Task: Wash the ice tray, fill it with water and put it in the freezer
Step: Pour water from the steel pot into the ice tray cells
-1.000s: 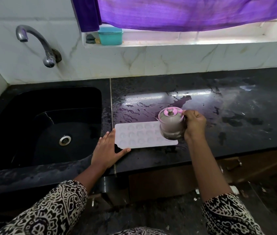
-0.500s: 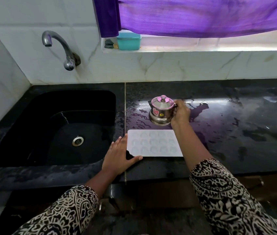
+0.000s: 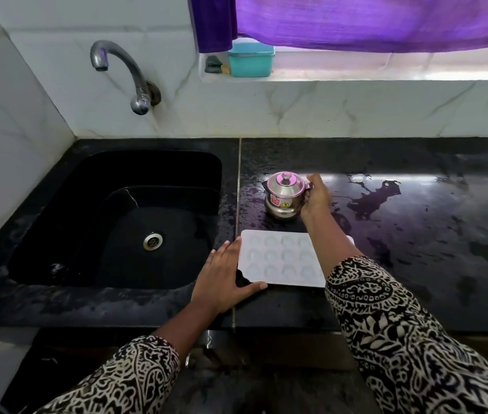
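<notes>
A white ice tray (image 3: 278, 258) lies flat on the wet black counter (image 3: 416, 234), just right of the sink. My left hand (image 3: 225, 279) rests flat against the tray's left edge, thumb along its front corner. Behind the tray stands a small steel pot (image 3: 284, 198) with a lid and knob. My right hand (image 3: 316, 198) holds the pot's handle on its right side, and my right forearm crosses over the tray's right part.
A black sink (image 3: 111, 222) with a steel drain fills the left. A curved tap (image 3: 117, 64) sticks out from the white tiled wall above it. A teal box (image 3: 250, 61) sits on the window sill under a purple curtain. Water pools on the counter.
My right hand carried the steel pot from above the tray's right end back to the counter behind the tray. My left hand stayed at the tray's left edge.
</notes>
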The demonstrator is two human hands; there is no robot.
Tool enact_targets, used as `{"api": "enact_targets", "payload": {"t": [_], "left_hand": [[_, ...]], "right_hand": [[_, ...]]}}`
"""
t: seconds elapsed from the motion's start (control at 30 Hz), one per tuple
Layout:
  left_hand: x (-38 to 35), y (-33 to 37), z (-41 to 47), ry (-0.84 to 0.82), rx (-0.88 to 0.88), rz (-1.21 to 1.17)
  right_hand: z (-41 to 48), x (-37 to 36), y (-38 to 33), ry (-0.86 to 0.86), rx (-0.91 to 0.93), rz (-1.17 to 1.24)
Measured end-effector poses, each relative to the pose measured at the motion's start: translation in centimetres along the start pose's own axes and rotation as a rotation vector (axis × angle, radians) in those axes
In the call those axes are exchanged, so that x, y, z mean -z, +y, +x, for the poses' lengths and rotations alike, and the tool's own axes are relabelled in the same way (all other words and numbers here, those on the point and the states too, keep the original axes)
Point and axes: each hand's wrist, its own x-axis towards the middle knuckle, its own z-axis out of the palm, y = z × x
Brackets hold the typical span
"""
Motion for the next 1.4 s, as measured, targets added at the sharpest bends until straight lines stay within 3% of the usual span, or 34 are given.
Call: {"api": "enact_targets", "payload": {"t": [0.93, 1.4], "left_hand": [[-0.2, -0.2, 0.2, 0.007, -0.003, 0.014], [0.1, 0.0, 0.0, 0.002, 0.001, 0.017]], "right_hand": [[2.3, -0.5, 0.9, 0.037, 0.170, -0.464], [-4.0, 10.1, -3.8, 0.068, 0.380, -0.669]]}}
